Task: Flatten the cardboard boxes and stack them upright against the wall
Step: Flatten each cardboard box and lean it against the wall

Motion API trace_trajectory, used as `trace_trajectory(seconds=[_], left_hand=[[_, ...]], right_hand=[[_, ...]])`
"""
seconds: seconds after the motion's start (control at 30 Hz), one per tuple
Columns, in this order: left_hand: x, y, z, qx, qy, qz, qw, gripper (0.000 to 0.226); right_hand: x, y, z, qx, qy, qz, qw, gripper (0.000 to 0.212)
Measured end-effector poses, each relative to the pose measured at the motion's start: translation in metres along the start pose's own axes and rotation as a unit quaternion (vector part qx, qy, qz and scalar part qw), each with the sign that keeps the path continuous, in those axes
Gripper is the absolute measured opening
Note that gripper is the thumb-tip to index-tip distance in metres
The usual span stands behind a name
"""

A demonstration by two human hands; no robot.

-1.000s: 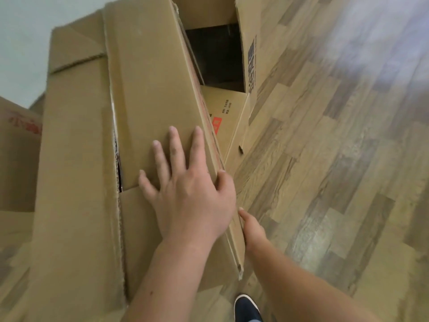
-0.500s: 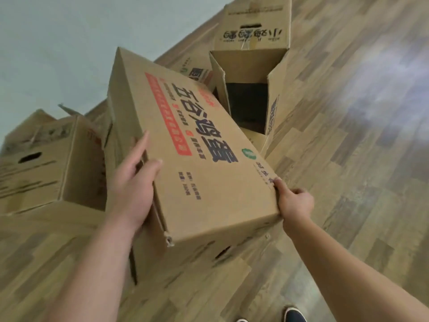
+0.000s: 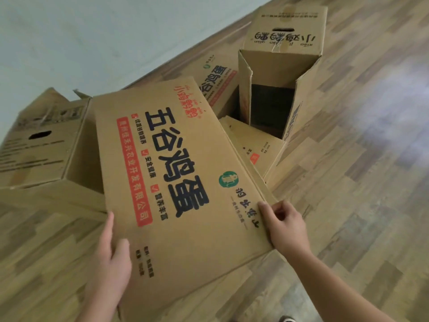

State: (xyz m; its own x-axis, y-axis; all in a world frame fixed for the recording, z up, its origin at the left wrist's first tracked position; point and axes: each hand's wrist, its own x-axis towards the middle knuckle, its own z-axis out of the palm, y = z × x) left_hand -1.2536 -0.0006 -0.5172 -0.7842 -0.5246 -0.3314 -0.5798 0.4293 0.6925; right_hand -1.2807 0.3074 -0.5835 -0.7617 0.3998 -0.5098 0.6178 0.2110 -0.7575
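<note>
A brown cardboard box (image 3: 176, 173) with black and red printed characters lies in front of me, its big printed face turned up. My left hand (image 3: 111, 261) grips the box's near left edge, thumb on the printed face. My right hand (image 3: 284, 225) holds the near right corner, fingers curled over the edge. An open upright box (image 3: 278, 73) stands behind it. Another open box (image 3: 44, 140) lies on its side at the left, close to the pale wall (image 3: 104, 31).
A further printed box (image 3: 218, 77) lies behind near the wall, and a flat flap (image 3: 257, 145) lies on the floor by the upright box. Wood-patterned floor (image 3: 359, 182) stretches to the right. A shoe tip (image 3: 286, 319) shows at the bottom edge.
The box has been turned from its plain side to its printed face and laid flatter. My left hand moved from the box's side to its near left edge; my right hand stayed at the right corner.
</note>
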Motion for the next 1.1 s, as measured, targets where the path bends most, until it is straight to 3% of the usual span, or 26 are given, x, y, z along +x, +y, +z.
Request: trace_trajectory(seconds=[0.07,0.17,0.27,0.37,0.43,0.53,0.6,0.73,0.8,0.9,1.0,1.1], left_hand=[[0.007,-0.006,0.009,0.170,-0.011,0.012,0.985,0.059],[0.013,0.000,0.044,0.384,-0.089,0.039,0.918,0.087],[0.008,0.023,0.087,0.408,-0.083,0.090,0.905,0.096],[0.006,0.033,0.117,0.403,-0.083,0.154,0.899,0.093],[0.004,0.037,0.126,0.393,-0.077,0.169,0.901,0.094],[0.008,0.043,0.123,0.371,-0.071,0.176,0.909,0.097],[0.012,0.061,0.110,0.334,-0.076,0.178,0.922,0.096],[0.011,0.118,0.063,0.136,-0.082,0.191,0.969,0.090],[0.002,0.141,0.037,0.023,-0.082,0.206,0.975,0.082],[-0.013,0.153,0.008,-0.098,-0.098,0.222,0.965,0.071],[-0.013,0.141,0.001,-0.217,-0.144,0.229,0.938,0.073],[-0.004,0.120,0.009,-0.301,-0.196,0.159,0.920,0.077]], right_hand=[[-0.001,0.007,0.006,0.073,-0.028,0.069,0.994,0.050],[0.000,0.035,0.015,0.175,-0.018,0.241,0.954,0.063],[0.001,0.052,0.026,0.255,-0.062,0.317,0.911,0.072],[0.007,0.042,0.026,0.320,-0.068,0.328,0.886,0.053],[0.011,0.036,0.021,0.379,-0.057,0.300,0.874,0.046],[0.004,0.010,0.008,0.470,0.008,0.225,0.853,0.057],[-0.006,-0.023,-0.007,0.484,0.048,0.153,0.860,0.055],[-0.041,-0.116,-0.040,0.497,0.039,-0.004,0.867,0.055],[-0.065,-0.158,-0.052,0.495,0.022,-0.061,0.867,0.053],[-0.103,-0.205,-0.057,0.442,-0.002,-0.175,0.880,0.050],[-0.121,-0.217,-0.040,0.297,0.014,-0.319,0.900,0.052],[-0.130,-0.190,-0.007,0.175,-0.031,-0.337,0.925,0.053]])
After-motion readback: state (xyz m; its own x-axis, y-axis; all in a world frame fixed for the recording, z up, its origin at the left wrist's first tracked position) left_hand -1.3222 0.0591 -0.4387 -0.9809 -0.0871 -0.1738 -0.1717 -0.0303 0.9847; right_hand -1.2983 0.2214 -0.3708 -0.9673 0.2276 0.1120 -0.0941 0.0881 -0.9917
